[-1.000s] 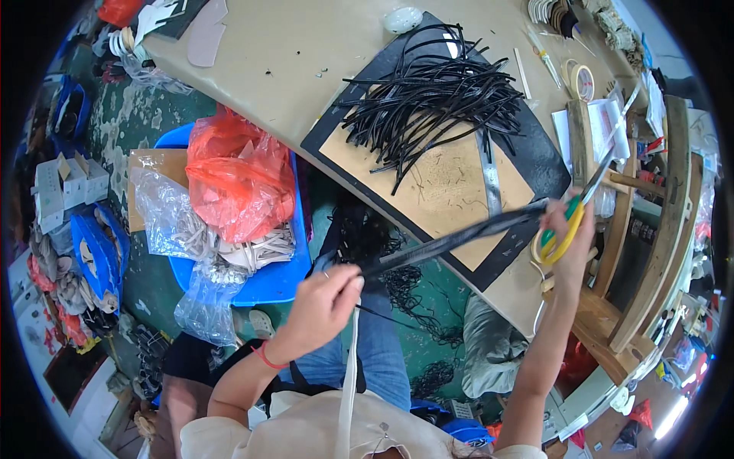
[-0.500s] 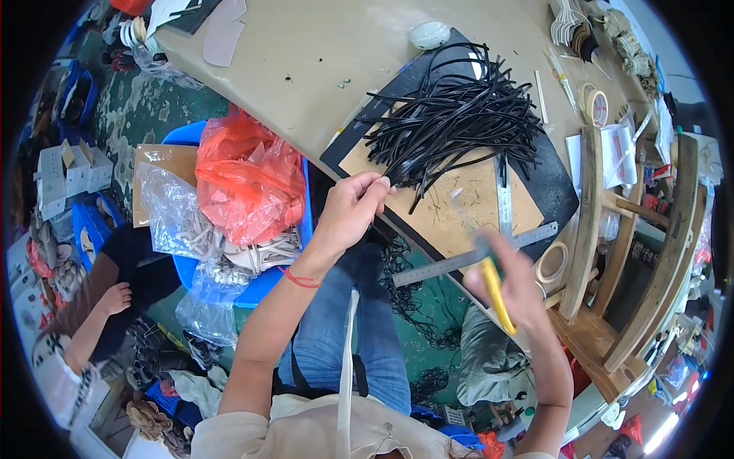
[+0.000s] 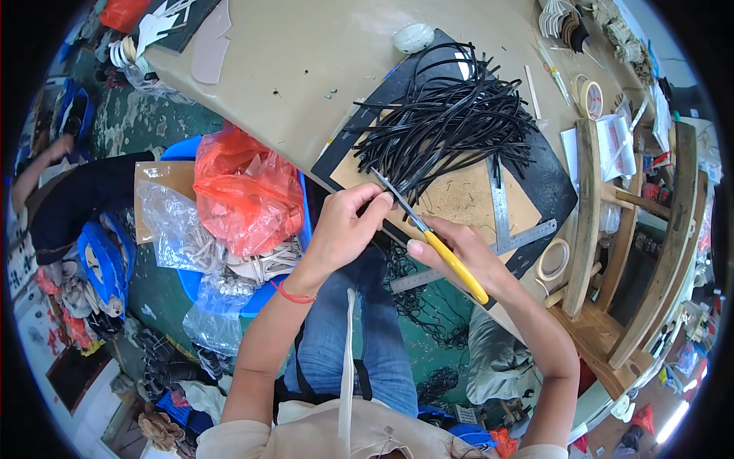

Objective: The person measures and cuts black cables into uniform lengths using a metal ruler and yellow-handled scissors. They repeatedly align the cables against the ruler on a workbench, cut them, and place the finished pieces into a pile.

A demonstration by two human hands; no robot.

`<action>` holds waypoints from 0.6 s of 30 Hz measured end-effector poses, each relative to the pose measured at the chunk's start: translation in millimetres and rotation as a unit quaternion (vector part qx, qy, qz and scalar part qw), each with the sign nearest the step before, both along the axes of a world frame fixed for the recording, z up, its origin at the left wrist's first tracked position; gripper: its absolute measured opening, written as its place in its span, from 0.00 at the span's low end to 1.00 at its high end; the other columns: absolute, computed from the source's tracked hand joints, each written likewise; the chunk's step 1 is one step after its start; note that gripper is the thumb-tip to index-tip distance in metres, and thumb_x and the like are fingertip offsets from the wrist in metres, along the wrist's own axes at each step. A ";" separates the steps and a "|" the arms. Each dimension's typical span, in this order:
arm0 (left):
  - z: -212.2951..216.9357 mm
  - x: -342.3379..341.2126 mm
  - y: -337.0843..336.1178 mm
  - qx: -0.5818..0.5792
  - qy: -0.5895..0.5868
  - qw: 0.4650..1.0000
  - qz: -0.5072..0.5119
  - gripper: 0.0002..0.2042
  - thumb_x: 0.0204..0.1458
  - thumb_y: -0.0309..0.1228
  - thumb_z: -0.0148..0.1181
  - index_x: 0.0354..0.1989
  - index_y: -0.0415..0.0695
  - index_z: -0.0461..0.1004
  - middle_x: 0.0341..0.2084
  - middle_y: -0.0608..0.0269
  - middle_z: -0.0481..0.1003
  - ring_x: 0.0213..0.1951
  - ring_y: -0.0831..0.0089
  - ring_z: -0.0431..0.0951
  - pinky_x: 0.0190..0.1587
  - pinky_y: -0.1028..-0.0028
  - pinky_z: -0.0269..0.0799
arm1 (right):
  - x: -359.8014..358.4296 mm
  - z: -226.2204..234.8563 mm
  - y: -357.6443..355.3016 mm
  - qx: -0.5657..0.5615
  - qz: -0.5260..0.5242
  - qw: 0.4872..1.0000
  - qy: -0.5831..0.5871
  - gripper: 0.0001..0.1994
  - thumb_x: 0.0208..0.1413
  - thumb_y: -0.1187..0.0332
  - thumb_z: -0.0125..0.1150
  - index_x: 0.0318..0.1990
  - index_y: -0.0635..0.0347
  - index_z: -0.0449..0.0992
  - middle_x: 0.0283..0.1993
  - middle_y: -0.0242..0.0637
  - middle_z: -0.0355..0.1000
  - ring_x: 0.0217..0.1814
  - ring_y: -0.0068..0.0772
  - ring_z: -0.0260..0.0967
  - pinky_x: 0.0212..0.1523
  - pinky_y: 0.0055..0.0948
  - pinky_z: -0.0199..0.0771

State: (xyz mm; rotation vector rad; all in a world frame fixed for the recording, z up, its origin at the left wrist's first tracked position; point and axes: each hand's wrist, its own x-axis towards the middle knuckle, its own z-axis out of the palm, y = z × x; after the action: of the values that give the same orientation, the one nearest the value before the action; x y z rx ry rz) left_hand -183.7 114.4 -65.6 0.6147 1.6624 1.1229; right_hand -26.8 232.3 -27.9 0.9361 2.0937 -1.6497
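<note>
My left hand point(image 3: 353, 228) is closed in a pinch at the near left edge of a heap of black strips point(image 3: 451, 130), with the end of one thin black strip at its fingertips. My right hand point(image 3: 459, 251) is wrapped round a yellow-handled cutting tool point(image 3: 451, 260) with a slim pointed metal blade. The blade passes just over my left fingertips and points up and left at the strips. Whether it touches a strip cannot be made out. Beneath the heap lies a tan board point(image 3: 453, 200) on a black cutting mat point(image 3: 552, 172).
Metal rulers point(image 3: 527, 236) lie by the board. Tape rolls point(image 3: 552, 260) and a wooden frame point(image 3: 587, 206) stand right. On the left, a blue bin point(image 3: 186, 148) holds a red plastic bag point(image 3: 248, 187). Another person point(image 3: 80, 199) bends at the far left.
My right hand has swung in leftward, bringing the tool's blade to my left fingertips. My left hand stays pinched near the strips. The person on the left has leaned over.
</note>
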 end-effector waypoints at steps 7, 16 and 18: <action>-10.5 -8.4 -3.8 -0.020 -0.086 0.996 0.011 0.10 0.56 0.32 0.49 0.29 0.39 0.73 0.15 0.76 0.63 0.19 0.90 0.58 0.21 0.85 0.50 | -0.5 -3.1 1.3 0.019 0.015 0.999 -0.037 0.24 0.50 0.48 0.60 0.36 0.65 0.75 0.19 0.39 0.67 0.23 0.28 0.64 0.27 0.29 0.64; -28.0 7.4 -85.5 -0.073 -0.071 0.992 0.080 0.12 0.57 0.34 0.49 0.29 0.38 0.72 0.17 0.73 0.64 0.22 0.86 0.62 0.26 0.84 0.57 | 52.2 4.2 -10.9 -0.001 0.022 0.997 0.080 0.35 0.43 0.44 0.64 0.53 0.59 0.67 0.39 0.47 0.72 0.43 0.45 0.71 0.43 0.36 0.69; -27.7 17.3 -98.8 -0.088 -0.076 0.989 0.094 0.12 0.58 0.34 0.48 0.29 0.38 0.71 0.17 0.72 0.64 0.22 0.85 0.62 0.27 0.83 0.59 | 62.6 9.6 -10.8 -0.017 0.019 0.997 0.073 0.34 0.42 0.46 0.66 0.53 0.59 0.67 0.37 0.44 0.72 0.39 0.43 0.71 0.43 0.32 0.69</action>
State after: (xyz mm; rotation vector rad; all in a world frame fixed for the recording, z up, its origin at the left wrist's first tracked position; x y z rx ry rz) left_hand -166.4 15.6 -93.3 0.2573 1.6912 1.1110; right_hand 35.8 221.4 -18.4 0.7821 2.1551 -1.7758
